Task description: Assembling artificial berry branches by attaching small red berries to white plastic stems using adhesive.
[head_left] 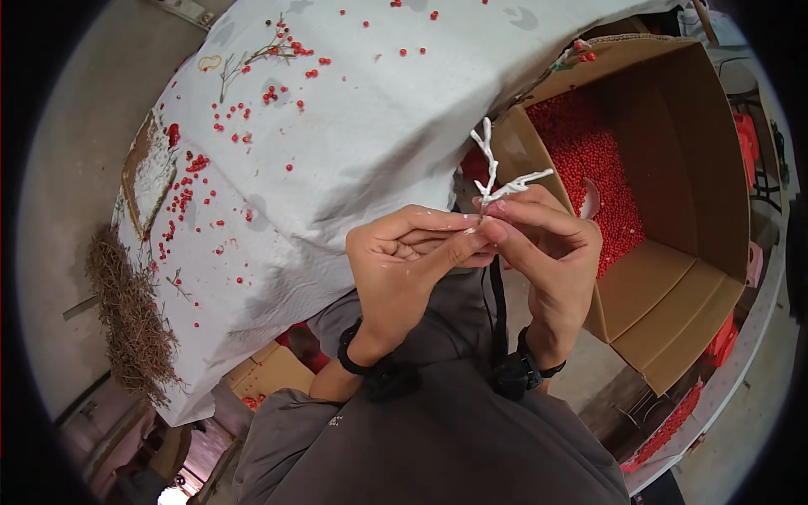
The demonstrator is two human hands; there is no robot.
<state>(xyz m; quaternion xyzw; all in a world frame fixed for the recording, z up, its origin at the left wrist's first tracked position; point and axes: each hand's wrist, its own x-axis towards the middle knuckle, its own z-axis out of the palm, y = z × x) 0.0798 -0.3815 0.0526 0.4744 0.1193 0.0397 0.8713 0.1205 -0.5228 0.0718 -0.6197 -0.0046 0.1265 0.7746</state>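
Observation:
Both my hands meet in front of my lap and pinch the lower end of a small forked white twig. My left hand is closed, its thumb and fingertips pressed together at the twig's base. From the other side, my right hand grips the same base between thumb and fingers. The twig's branches point up and to the right, above my fingertips. White specks cling to the fingertips. What exactly lies between the fingertips is mostly hidden.
On the right, an open cardboard box holds many red berries. A white cloth-covered table carries scattered berries, a bare twig and a white-coated piece. A bundle of brown twigs lies at its left edge.

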